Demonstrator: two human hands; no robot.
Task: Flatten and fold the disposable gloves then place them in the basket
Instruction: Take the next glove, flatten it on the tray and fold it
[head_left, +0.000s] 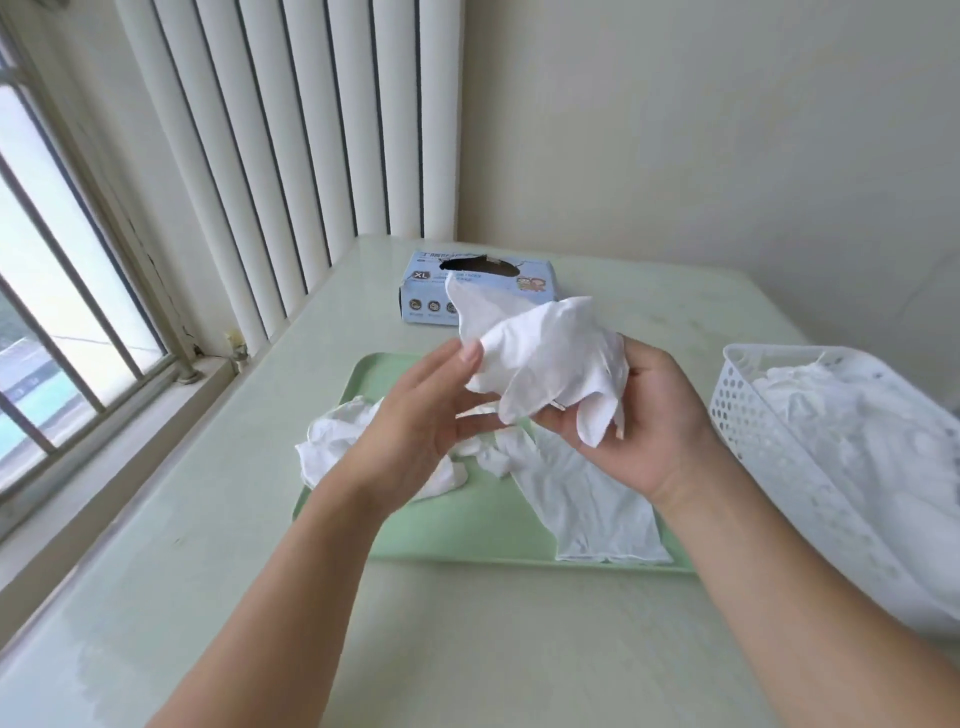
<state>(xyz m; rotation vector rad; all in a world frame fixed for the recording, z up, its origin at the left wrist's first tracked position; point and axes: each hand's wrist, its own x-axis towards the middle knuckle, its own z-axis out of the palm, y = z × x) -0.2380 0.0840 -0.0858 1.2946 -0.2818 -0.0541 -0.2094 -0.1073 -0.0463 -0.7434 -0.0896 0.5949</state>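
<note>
A crumpled white disposable glove (540, 358) is held up in the air above the green tray (447, 551). My right hand (644, 421) grips its lower right part, and my left hand (426, 410) pinches its left edge with the thumb. On the tray lie a flat white glove (592, 499) on the right and a crumpled one (337, 441) on the left, partly hidden by my left hand. The white perforated basket (748, 415) stands at the right with several white gloves in it.
A blue glove box (426, 291) marked XL, with its top torn open, stands behind the tray on the pale green table (208, 597). White vertical blinds and a barred window are at the left. A cream wall is behind.
</note>
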